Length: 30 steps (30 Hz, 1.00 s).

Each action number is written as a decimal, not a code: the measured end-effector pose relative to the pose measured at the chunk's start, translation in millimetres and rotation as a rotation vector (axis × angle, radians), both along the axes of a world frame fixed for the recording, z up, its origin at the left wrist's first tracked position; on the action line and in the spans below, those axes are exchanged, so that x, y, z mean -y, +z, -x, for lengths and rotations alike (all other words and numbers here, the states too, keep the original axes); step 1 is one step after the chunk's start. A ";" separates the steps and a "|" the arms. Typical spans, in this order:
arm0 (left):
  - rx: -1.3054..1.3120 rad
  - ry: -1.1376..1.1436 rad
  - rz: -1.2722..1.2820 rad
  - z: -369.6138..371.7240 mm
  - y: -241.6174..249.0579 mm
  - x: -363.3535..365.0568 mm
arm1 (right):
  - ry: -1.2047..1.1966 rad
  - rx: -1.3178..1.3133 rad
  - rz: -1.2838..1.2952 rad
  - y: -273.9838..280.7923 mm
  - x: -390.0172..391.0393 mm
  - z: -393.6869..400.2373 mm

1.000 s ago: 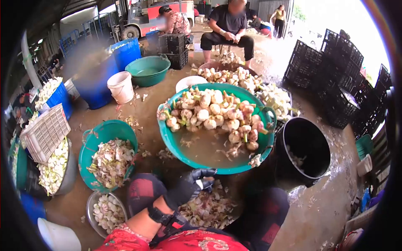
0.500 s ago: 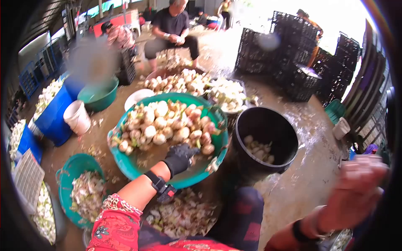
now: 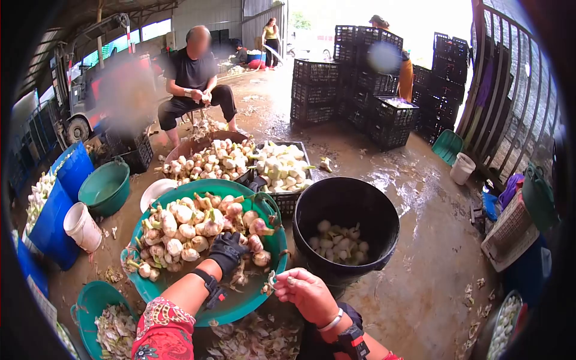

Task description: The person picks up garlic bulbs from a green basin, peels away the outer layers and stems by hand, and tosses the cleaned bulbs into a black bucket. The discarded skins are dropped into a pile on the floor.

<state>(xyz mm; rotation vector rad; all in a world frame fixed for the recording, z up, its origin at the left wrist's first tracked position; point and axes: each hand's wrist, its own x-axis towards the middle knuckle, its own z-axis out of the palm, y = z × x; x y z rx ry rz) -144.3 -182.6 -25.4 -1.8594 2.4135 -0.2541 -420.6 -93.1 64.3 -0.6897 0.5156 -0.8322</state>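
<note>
My left hand (image 3: 228, 252), in a black glove, reaches into a wide teal basin (image 3: 133, 273) and touches the unpeeled garlic bulbs (image 3: 192, 225) heaped there. The glove hides whether its fingers hold a bulb. My bare right hand (image 3: 305, 293) is over the basin's right edge, thumb and fingers pinched on a thin pale piece of garlic skin (image 3: 272, 280). Right of the basin stands a deep black bucket (image 3: 360, 195) with peeled white bulbs (image 3: 339, 243) at its bottom. Loose peelings (image 3: 255, 339) lie below the basin.
A seated person (image 3: 195, 84) works with both hands behind a tub of garlic (image 3: 219, 159). A black crate (image 3: 285, 201) of white bulbs touches that area. Stacked black crates (image 3: 354, 78) stand behind. Blue bins (image 3: 51, 222), a white bucket (image 3: 83, 228) and green basins (image 3: 105, 189) line the left.
The view has tilted up and turned right. My right hand has come from the far right to the basin's edge. My left hand has moved in against the bulbs.
</note>
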 end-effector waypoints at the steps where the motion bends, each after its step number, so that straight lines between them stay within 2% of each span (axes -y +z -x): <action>1: -0.029 -0.022 0.052 -1.5 2.8 -0.8 | 0.006 -0.010 0.012 3.9 -2.1 -3.1; 2: -0.027 -0.028 0.062 -4.0 5.0 0.5 | -0.001 -0.008 0.022 4.6 -3.7 -5.5; 4: -0.292 0.113 0.149 -16.2 7.0 -0.4 | 0.014 -0.064 0.094 -1.5 -6.4 -8.7; 5: -0.528 0.193 0.156 -25.6 9.5 -4.9 | 0.036 -0.036 0.106 -7.9 -5.6 -8.3; 6: -0.659 0.053 0.304 -30.1 20.9 -19.0 | 0.028 -0.028 0.104 -8.8 -7.7 -10.2; 8: -1.544 0.299 0.024 -20.5 45.4 -53.9 | -0.032 -0.062 0.229 -5.7 -9.7 -21.9; 10: -1.831 0.345 -0.153 -0.7 77.6 -104.0 | 0.015 -0.152 0.376 2.6 -13.6 -40.0; 11: -1.918 0.344 -0.165 16.1 91.6 -127.0 | 0.004 -0.178 0.452 3.4 -17.2 -52.7; 12: -1.974 0.347 -0.155 22.7 86.1 -144.9 | 0.003 -0.202 0.519 -0.2 -22.4 -65.3; 13: -1.740 0.238 -0.012 27.1 81.8 -158.0 | -0.100 -0.345 0.851 -16.3 -19.9 -78.0; 14: -1.494 0.150 0.104 29.9 78.4 -170.7 | -0.145 -0.411 0.956 -23.0 -21.2 -85.3; 15: -1.988 0.285 -0.049 32.3 76.9 -181.4 | -0.129 -0.396 0.911 -27.6 -28.0 -88.1; 16: -1.892 0.277 -0.005 33.3 80.1 -191.3 | -0.117 -0.383 0.876 -28.1 -31.3 -89.1; 18: -1.414 0.212 0.163 29.4 80.0 -201.4 | -0.046 -0.281 0.846 -27.1 -40.3 -89.9; 20: -1.624 0.320 0.119 27.5 73.2 -204.2 | -0.030 -0.270 0.808 -33.4 -44.0 -92.5; 21: -1.963 0.463 -0.002 32.9 79.4 -203.1 | 0.001 -0.163 0.651 -38.4 -44.8 -95.1; 23: -1.956 0.429 -0.006 37.5 80.9 -203.3 | 0.074 -0.007 0.417 -33.5 -44.0 -91.4; 28: -2.056 0.423 -0.161 39.0 77.6 -203.9 | 0.139 0.087 0.153 -42.4 -36.8 -80.6; 30: -2.119 0.357 -0.214 44.6 81.7 -206.1 | 0.158 0.123 0.108 -44.6 -34.0 -78.3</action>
